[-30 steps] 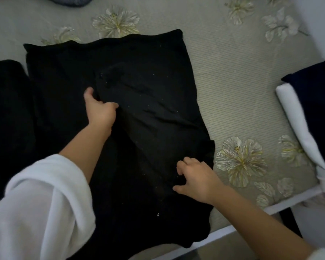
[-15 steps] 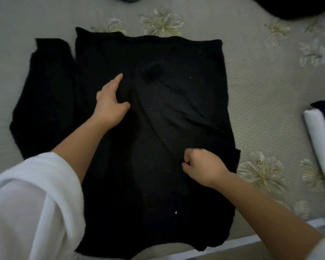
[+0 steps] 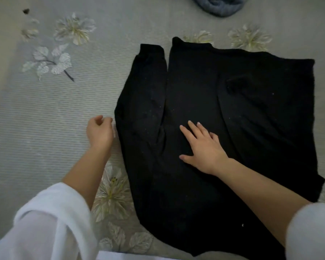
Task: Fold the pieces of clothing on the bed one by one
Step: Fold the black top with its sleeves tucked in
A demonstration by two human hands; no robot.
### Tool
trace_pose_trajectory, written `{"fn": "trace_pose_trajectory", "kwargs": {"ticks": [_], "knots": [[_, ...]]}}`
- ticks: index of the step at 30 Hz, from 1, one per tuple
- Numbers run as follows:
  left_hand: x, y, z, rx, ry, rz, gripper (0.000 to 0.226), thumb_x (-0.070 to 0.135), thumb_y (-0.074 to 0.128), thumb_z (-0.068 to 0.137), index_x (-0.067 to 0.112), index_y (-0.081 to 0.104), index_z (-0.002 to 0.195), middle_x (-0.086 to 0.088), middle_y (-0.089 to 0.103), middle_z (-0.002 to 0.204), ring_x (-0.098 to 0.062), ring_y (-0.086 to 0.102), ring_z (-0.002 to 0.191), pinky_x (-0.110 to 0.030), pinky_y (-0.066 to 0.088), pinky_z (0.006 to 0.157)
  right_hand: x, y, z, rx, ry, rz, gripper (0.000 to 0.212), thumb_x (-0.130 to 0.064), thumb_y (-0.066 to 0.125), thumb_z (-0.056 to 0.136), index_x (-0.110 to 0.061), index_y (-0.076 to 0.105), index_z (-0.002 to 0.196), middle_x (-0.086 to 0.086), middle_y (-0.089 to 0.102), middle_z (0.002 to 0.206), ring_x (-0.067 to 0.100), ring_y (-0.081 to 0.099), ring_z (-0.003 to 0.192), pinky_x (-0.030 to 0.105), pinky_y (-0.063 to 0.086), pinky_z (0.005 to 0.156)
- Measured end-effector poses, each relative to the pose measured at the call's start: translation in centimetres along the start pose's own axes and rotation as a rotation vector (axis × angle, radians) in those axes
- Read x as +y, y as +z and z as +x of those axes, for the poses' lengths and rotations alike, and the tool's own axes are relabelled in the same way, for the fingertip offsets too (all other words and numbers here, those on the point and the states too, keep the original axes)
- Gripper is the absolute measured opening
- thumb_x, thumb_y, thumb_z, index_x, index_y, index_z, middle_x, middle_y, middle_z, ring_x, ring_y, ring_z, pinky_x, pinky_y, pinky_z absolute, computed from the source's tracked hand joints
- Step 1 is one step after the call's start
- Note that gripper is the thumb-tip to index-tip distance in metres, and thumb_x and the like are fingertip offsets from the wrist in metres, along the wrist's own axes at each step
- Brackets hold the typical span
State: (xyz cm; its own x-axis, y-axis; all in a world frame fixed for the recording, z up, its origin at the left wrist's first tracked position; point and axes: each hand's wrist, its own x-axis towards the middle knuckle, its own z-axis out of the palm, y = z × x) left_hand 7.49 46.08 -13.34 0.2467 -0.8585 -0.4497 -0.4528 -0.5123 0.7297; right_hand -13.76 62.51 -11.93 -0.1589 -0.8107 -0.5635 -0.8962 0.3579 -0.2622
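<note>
A black garment (image 3: 242,113) lies spread flat on the bed, its body a wide rectangle with one sleeve (image 3: 148,87) lying alongside its left edge. My right hand (image 3: 203,147) rests palm down on the middle of the garment, fingers spread. My left hand (image 3: 99,130) hovers just left of the sleeve's lower edge over the bedsheet, its fingers loosely curled and holding nothing. Both forearms are bare below white sleeves.
The bed (image 3: 54,113) has a pale grey-green sheet with printed flowers. A grey-blue cloth bundle (image 3: 219,5) lies at the far edge. The bed's white front edge (image 3: 120,256) runs along the bottom.
My view has swung left, so the garment now sits to the right. My left hand has left the cloth and moved off to the sleeve's left. My right hand has opened flat on the middle.
</note>
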Motion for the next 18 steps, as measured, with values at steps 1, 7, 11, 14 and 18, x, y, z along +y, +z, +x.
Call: {"fn": "trace_pose_trajectory", "kwargs": {"ticks": [1, 7, 11, 14, 18], "knots": [[0.3, 0.1, 0.3, -0.056, -0.003, -0.038, 0.048, 0.029, 0.062, 0.088, 0.013, 0.050, 0.131, -0.006, 0.057, 0.127, -0.016, 0.058, 0.101, -0.030, 0.047, 0.088, -0.2, 0.1, 0.4, -0.033, 0.028, -0.014, 0.093, -0.052, 0.060, 0.087, -0.034, -0.004, 0.152, -0.004, -0.011, 0.161, 0.022, -0.009, 0.148, 0.050, 0.012, 0.117], [2.6, 0.9, 1.5, -0.284, 0.065, 0.123, 0.024, 0.030, 0.071, 0.077, 0.007, 0.067, 0.082, -0.003, 0.065, 0.074, -0.014, 0.060, 0.065, -0.028, 0.050, 0.062, -0.8, -0.2, 1.2, -0.063, 0.091, -0.055, 0.097, -0.054, 0.067, 0.080, -0.036, 0.003, 0.151, -0.003, -0.003, 0.160, 0.025, 0.000, 0.147, 0.050, 0.027, 0.112], [4.5, -0.5, 0.5, 0.116, 0.380, 0.147, 0.031, 0.028, 0.054, 0.078, 0.018, 0.035, 0.056, 0.006, 0.036, 0.051, -0.005, 0.034, 0.045, -0.015, 0.028, 0.045, -0.9, -0.8, 1.4, -0.074, 0.104, -0.077, 0.098, -0.057, 0.068, 0.076, -0.036, 0.006, 0.150, -0.002, 0.002, 0.158, 0.026, 0.008, 0.144, 0.047, 0.036, 0.106], [5.5, -1.0, -1.7, 0.100, 0.578, 0.036, 0.012, 0.033, 0.053, 0.077, 0.026, 0.048, 0.068, 0.009, 0.055, 0.066, -0.002, 0.050, 0.063, -0.012, 0.034, 0.057, -0.8, -0.6, 1.3, -0.074, 0.100, -0.105, 0.097, -0.061, 0.064, 0.078, -0.037, 0.003, 0.150, -0.003, 0.000, 0.159, 0.025, 0.008, 0.144, 0.045, 0.038, 0.105], [3.7, 1.2, -4.8, -0.664, 0.770, 0.411, 0.031, 0.051, 0.055, 0.087, 0.030, 0.060, 0.109, 0.007, 0.046, 0.145, -0.014, 0.017, 0.144, -0.035, 0.015, 0.116, -0.4, -0.1, 1.1, -0.076, 0.089, -0.117, 0.096, -0.064, 0.058, 0.080, -0.038, -0.002, 0.150, -0.006, -0.005, 0.160, 0.023, 0.002, 0.146, 0.045, 0.033, 0.109]]}}
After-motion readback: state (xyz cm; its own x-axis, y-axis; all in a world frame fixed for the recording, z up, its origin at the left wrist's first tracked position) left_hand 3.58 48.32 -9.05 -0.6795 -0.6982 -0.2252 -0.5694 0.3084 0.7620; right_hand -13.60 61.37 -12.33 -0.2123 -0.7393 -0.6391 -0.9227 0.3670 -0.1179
